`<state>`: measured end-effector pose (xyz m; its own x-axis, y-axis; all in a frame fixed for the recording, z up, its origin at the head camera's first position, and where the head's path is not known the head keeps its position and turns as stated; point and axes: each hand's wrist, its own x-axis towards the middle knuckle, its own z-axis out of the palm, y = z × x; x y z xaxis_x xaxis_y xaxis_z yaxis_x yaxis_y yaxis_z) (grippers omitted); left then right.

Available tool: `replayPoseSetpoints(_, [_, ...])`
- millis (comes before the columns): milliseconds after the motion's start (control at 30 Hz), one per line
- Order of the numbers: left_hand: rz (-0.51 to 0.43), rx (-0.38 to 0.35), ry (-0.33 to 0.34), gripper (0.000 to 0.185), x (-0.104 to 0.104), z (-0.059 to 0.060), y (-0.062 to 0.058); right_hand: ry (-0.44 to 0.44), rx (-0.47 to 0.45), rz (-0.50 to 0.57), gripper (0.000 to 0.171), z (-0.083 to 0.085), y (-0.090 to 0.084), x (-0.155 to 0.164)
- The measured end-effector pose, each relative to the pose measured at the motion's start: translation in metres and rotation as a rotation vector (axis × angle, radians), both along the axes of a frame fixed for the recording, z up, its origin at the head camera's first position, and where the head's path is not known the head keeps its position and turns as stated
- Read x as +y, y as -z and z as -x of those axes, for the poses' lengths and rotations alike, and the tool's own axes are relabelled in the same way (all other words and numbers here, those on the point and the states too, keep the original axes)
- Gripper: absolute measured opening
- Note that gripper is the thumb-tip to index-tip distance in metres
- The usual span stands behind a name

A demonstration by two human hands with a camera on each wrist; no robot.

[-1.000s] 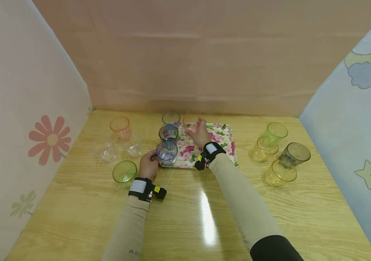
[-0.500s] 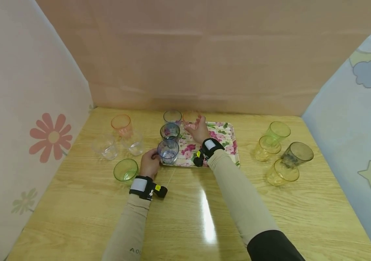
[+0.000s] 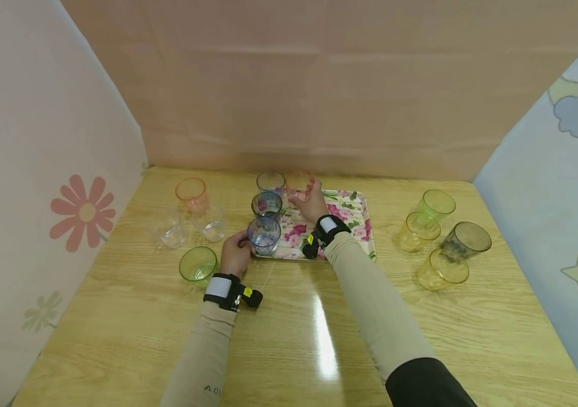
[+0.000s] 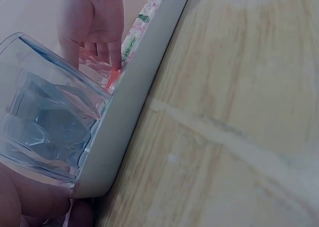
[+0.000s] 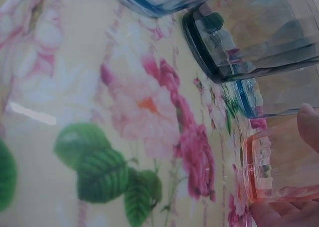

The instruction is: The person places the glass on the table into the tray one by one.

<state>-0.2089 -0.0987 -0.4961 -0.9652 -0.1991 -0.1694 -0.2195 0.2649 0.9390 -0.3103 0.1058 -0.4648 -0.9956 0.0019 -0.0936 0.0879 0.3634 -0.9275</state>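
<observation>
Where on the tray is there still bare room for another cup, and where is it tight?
Free: the floral tray's right half, between the right hand and the tray's right rim. Crowded: its left edge, where three bluish cups stand in a column, the nearest gripped by the left hand, with the pink cup at the far end.

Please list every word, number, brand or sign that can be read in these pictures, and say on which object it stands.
"A0" or "AO": small dark letters on the left sleeve in the head view, cut off by the picture's edge; the second character is unclear.
Cups, floral tray, wristbands, table: no readable text.
Side walls: only drawings (flower, cloud, star), no words.
</observation>
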Motion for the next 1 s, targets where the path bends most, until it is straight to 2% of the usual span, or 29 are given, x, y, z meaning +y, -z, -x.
replayPoseSetpoints(533, [0.019,0.028,-0.001,0.035,0.002,-0.002,-0.001,-0.040,0.034,-0.022,0.086,0.003,0.004,0.004])
replayPoseSetpoints(767, [0.000,0.026,0.008,0.036,0.002,-0.001,0.001,-0.032,0.064,-0.015,0.111,0.000,0.000,0.008])
replayPoseSetpoints(900, [-0.001,0.031,0.008,0.035,0.001,-0.002,0.000,-0.030,0.074,0.021,0.114,-0.001,-0.008,0.011])
replayPoseSetpoints(1000, [0.002,0.029,0.014,0.036,0.000,-0.002,-0.001,-0.026,0.048,0.012,0.115,-0.005,-0.016,0.013])
